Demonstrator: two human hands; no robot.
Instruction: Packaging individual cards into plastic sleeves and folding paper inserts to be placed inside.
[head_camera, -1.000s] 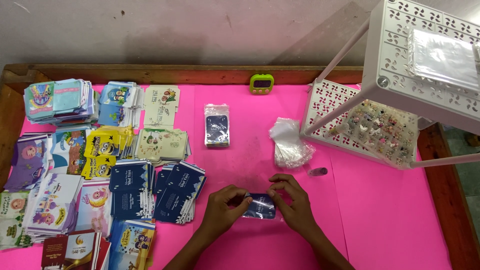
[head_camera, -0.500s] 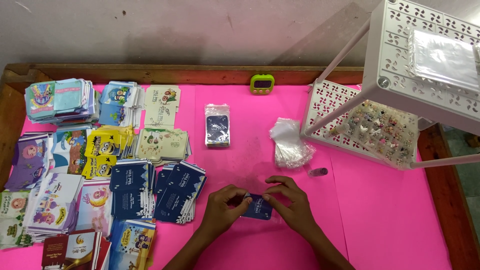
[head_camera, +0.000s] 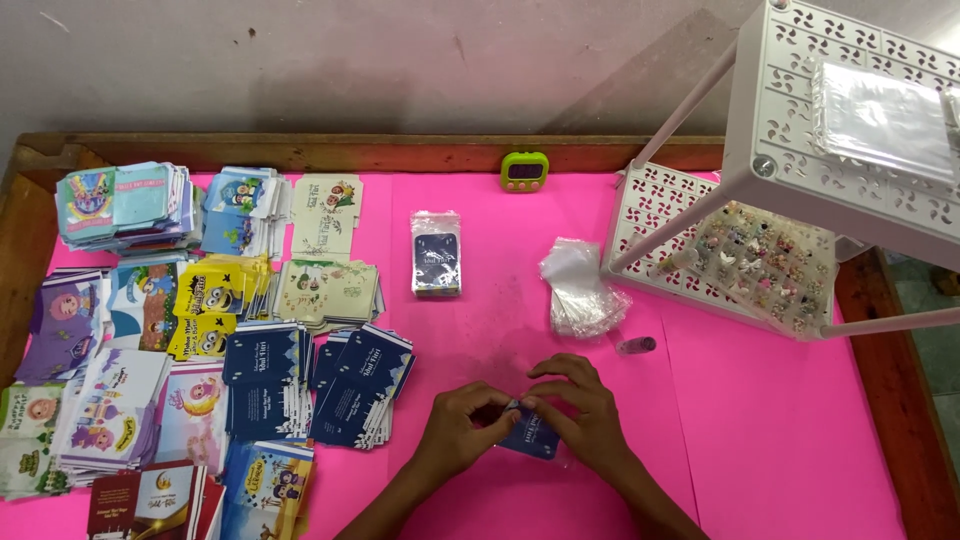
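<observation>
Both hands meet low on the pink tabletop: the left hand and the right hand pinch a small dark blue card between their fingertips, tilted just above the surface. To the left lie fanned stacks of dark blue cards. Further up sit a bagged card packet, crumpled clear plastic sleeves and a green timer.

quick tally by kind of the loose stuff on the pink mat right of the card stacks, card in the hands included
dark blue card held by left hand and right hand: 1
bagged packet of dark cards: 1
pile of clear plastic sleeves: 1
green timer: 1
small pink tube: 1
Total: 5
</observation>
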